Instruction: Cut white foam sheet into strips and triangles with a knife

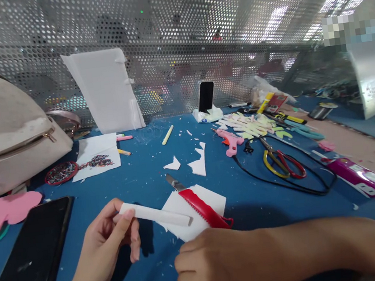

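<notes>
My left hand (113, 234) pinches one end of a white folded paper strip (159, 214) between thumb and fingers. The strip points right, its far end over a white paper piece (211, 197) on the blue table. A red-handled craft knife (204, 207) lies across that piece, its blade toward the back. Just in front of the knife is my right hand (216, 260), closed, back of the hand up. Its fingertips and anything inside them are hidden. White paper offcuts (199, 161) lie behind the knife.
Left are a black phone (31, 260), a pink cut-out (7, 209) and a light backpack (12, 134). Right are a pink glue gun (230, 140) with its cord, scissors (275, 161) and a purple packet (363, 177). A propped phone (206, 96) stands behind.
</notes>
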### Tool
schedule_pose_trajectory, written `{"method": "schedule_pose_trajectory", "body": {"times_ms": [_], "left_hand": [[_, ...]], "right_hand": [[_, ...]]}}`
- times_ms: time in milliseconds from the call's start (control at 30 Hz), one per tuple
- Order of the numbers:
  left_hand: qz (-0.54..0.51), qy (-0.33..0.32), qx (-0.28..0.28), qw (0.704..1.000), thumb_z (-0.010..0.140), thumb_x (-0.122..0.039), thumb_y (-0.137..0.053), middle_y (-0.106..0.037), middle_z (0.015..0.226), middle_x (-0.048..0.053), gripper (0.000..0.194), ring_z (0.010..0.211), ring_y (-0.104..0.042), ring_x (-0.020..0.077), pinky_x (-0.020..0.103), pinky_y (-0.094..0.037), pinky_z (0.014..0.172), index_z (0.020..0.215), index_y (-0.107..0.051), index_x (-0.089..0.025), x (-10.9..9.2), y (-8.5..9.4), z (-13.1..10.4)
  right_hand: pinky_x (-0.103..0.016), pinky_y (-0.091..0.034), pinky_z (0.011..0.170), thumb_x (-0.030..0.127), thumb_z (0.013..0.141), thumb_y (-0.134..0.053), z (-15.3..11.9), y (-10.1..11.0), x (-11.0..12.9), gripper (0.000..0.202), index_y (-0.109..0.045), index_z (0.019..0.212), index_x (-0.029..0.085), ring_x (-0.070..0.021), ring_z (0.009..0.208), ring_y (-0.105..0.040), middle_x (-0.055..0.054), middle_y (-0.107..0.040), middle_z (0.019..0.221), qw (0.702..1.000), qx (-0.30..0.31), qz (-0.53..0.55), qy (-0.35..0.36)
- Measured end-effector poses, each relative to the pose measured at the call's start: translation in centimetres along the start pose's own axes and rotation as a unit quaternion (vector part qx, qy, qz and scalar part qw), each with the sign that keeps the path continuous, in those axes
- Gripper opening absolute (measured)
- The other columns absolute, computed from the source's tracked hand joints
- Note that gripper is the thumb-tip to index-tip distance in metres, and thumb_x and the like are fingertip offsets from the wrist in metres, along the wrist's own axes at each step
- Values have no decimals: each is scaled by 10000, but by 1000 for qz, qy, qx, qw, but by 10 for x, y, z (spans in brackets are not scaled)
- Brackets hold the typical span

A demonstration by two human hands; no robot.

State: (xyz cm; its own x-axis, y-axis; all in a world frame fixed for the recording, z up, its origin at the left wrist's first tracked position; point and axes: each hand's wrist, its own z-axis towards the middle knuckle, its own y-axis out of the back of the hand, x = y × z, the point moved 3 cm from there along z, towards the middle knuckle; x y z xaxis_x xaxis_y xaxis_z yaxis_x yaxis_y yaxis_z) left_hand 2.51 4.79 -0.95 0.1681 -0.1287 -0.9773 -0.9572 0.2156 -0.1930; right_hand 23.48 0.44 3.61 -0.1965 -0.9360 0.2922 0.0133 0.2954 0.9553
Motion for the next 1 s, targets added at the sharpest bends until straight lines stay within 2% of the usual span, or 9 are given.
{"method": "schedule_pose_trajectory", "body": {"times_ms": [167,300,467,633,800,1000], "left_hand": [[3,-4,0,1000,986,-453,-675,-613,597,-76,360,395,-563,57,132,-448,432,770,-530,-204,-1,0,0],[-1,-1,4,1000,999,-454,-656,-612,584,-80,361,389,-562,54,124,-438,433,773,-523,-206,-2,-3,1],[-6,-1,0,1000,980,-467,-680,-620,594,-75,367,386,-567,57,120,-428,416,779,-525,-202,-3,-2,-1],[-3,3,-6,1000,971,-469,-690,-611,587,-69,374,383,-556,59,128,-416,413,774,-526,-197,-1,-1,1],[-3,5,-3,1000,976,-467,-683,-612,594,-68,365,387,-553,60,135,-419,421,781,-529,-199,-1,-2,1],[-7,1,0,1000,965,-478,-695,-609,577,-69,375,376,-553,66,135,-410,405,782,-517,-202,0,-1,1]], "right_hand": [[-304,-408,632,83,983,-549,-1,7,0,141,-586,873,163,-166,737,-519,-9,-583,837,999,3,-45,4],[-313,-405,648,99,975,-580,-1,11,-3,133,-578,862,171,-169,710,-515,-6,-588,830,997,10,-63,-31],[-304,-416,682,161,1015,-560,-2,6,-3,122,-595,898,165,-172,733,-527,-11,-607,846,999,-3,-44,-31],[-287,-438,721,240,1044,-572,0,9,-1,135,-642,979,145,-170,770,-563,-19,-644,880,1000,8,6,-25],[-262,-436,708,243,1019,-629,2,8,1,102,-649,985,148,-149,746,-563,-2,-636,866,999,13,28,-29],[-284,-402,596,143,1015,-536,1,-4,5,146,-605,888,161,-158,701,-497,-7,-593,826,1000,-16,-24,8]]}}
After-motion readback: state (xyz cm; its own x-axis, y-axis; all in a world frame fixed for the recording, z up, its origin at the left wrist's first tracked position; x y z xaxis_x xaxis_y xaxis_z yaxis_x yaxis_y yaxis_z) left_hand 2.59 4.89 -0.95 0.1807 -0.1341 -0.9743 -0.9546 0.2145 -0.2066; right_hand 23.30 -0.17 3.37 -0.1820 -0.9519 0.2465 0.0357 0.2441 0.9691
